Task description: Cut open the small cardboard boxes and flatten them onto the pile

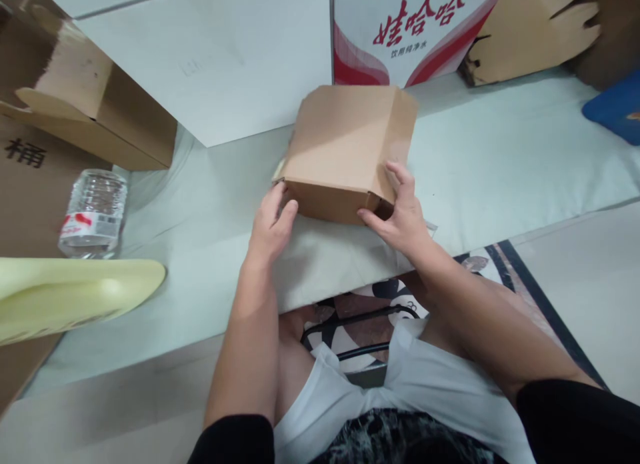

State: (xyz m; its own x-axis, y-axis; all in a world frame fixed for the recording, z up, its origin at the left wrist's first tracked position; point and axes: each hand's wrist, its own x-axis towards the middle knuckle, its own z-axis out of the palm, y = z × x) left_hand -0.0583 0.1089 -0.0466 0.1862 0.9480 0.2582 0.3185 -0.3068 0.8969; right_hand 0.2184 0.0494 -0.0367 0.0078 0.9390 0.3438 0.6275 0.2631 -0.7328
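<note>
A brown cardboard box (337,137) sits on the pale green cloth in front of me, its top panel closed over. My left hand (273,221) is at its near left corner, fingertips against the edge and partly hidden behind it, thumb by the front face. At the near right corner, my right hand (397,211) grips the box, with the thumb on the front face and the fingers on the right side. A small dark gap shows at that corner, beside the right thumb. What lies inside the box is hidden.
Behind the box stand a large white carton (215,57) and a red-and-white printed carton (400,37). On the left are an open cardboard box (135,117), a clear plastic bottle (95,211) and a pale yellow object (75,294). A blue object (617,111) is at far right.
</note>
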